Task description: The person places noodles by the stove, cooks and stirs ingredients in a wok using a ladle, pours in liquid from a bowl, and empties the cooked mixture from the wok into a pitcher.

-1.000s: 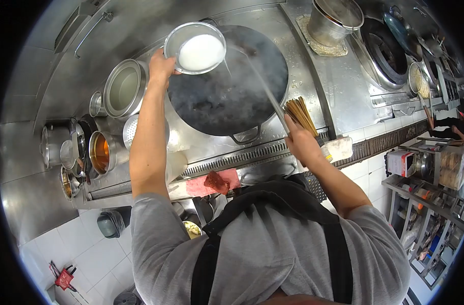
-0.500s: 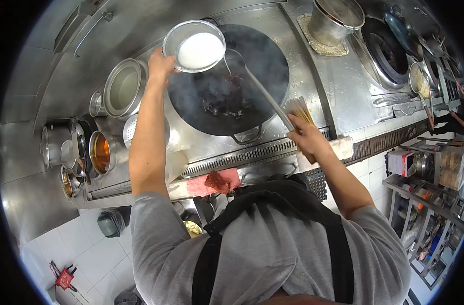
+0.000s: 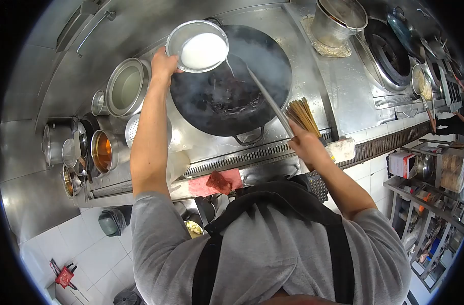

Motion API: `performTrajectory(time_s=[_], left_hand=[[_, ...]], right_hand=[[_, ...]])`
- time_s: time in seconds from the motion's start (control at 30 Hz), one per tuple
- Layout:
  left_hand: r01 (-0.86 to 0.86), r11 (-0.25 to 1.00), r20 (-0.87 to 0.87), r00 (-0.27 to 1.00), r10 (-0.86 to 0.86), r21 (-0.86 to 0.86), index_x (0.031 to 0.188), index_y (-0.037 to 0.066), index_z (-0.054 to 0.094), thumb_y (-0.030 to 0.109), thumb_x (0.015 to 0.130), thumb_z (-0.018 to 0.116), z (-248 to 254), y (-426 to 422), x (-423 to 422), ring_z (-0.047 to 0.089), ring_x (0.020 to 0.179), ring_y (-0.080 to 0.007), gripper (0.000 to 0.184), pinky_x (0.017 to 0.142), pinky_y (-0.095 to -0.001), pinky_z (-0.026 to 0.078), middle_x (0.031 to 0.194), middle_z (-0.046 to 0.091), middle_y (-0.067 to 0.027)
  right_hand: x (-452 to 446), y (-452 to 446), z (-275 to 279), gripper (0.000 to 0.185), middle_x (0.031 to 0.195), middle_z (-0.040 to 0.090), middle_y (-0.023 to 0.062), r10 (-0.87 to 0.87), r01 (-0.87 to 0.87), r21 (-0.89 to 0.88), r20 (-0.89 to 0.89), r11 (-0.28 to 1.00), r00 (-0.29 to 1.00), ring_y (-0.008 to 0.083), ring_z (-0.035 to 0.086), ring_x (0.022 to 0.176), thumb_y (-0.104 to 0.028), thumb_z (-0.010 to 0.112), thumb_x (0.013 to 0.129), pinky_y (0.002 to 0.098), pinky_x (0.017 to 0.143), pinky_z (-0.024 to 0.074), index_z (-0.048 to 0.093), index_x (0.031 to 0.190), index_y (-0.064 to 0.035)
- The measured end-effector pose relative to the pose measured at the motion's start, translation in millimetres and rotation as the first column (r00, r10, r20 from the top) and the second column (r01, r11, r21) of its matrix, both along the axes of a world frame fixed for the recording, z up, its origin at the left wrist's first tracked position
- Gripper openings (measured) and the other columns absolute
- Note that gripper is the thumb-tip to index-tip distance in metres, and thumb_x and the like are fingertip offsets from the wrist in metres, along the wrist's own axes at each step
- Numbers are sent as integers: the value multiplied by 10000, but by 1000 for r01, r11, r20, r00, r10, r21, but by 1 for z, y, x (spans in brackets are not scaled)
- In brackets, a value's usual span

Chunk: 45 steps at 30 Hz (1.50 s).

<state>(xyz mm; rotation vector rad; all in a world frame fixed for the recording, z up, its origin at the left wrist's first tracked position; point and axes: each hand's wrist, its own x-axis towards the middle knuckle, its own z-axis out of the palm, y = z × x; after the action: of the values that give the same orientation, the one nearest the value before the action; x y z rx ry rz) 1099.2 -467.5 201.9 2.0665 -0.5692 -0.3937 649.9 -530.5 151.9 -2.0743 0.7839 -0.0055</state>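
My left hand [image 3: 164, 67] grips the rim of a metal bowl [image 3: 175, 41] and tilts it over a large black wok [image 3: 273, 63]. White liquid [image 3: 205, 50] fills part of the bowl, and a thin stream runs off its right lip. Dark liquid and some solid pieces lie in the steaming wok. Closed around the long handle of a ladle [image 3: 270, 100] is my right hand [image 3: 308, 147]. The ladle's head, down in the wok, is hard to make out through steam. A bamboo wok brush [image 3: 304, 118] stands beside my right hand.
To the left are a pot of pale liquid [image 3: 125, 89], a perforated strainer [image 3: 163, 133] and a pot of orange-brown oil [image 3: 102, 151]. A red cloth [image 3: 219, 182] lies on the front ledge. A lidded pot [image 3: 338, 25] and another burner [image 3: 387, 51] stand right.
The ladle's handle has swung a little and its head has sunk from sight. My right hand has shifted slightly down. The bowl stays tilted, still pouring.
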Motion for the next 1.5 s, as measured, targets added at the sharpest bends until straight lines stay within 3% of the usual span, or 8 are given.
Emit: performTrajectory(time_s=[0.23,0.43,0.53,0.67,0.8,0.93,1.07,1.5], left_hand=[[-5,1000,27,1000,5,2,1310,-120,442,-41,782,559,9,-3,-9,676,739,-240,546,500,-296,564,1037,644,-214],[57,996,-37,998,-55,63,1335,-125,418,-37,777,561,17,0,-11,670,766,-241,582,512,-302,567,1102,616,-228],[-14,1000,45,999,13,17,1318,-119,439,-39,776,556,9,-1,-10,669,767,-235,561,515,-306,569,1068,633,-212],[11,1000,18,1000,-12,22,1309,-112,454,-34,775,557,4,2,-3,670,759,-230,549,517,-307,574,1060,637,-205],[48,998,-10,999,-48,45,1303,-108,461,-26,773,562,10,0,-4,673,755,-228,546,520,-308,583,1056,641,-201],[4,1000,5,1000,-4,30,1309,-116,450,-26,772,557,13,1,-11,677,761,-233,554,520,-310,584,1052,644,-205],[29,1000,24,999,-29,8,1324,-121,434,-27,770,558,0,-1,-1,679,766,-237,576,524,-313,583,1075,635,-219],[30,999,19,999,-31,22,1292,-119,452,-42,790,562,6,0,-5,676,736,-238,520,514,-306,576,1028,639,-213]], right_hand=[[7,11,-26,574,852,654,243,24,-12,-367,28,930,999,427,633,800,-148,614,859,473,762,511,442,1391,-21],[10,-5,15,645,926,623,261,-90,146,380,-161,913,983,412,650,748,-87,548,870,490,716,520,316,1468,-25],[8,11,-22,594,794,653,163,68,-18,-480,87,877,994,257,637,612,-98,625,847,395,615,520,437,1404,-11],[8,-18,28,601,914,663,255,-103,158,389,-160,908,982,424,641,823,-65,602,838,506,754,503,403,1400,19],[15,9,-16,605,881,666,229,14,-18,-373,-15,928,1000,373,649,759,-105,638,828,445,748,516,451,1401,-48],[8,-13,23,579,874,651,250,-90,151,396,-168,906,982,422,634,809,-124,620,852,466,767,505,434,1395,-44],[9,1,-29,600,870,656,235,2,21,-249,91,968,996,411,638,816,-114,619,831,465,763,507,431,1396,-46],[4,-6,8,587,969,654,243,26,-27,-50,-33,998,999,408,639,878,-121,605,845,478,794,496,431,1400,-48]])
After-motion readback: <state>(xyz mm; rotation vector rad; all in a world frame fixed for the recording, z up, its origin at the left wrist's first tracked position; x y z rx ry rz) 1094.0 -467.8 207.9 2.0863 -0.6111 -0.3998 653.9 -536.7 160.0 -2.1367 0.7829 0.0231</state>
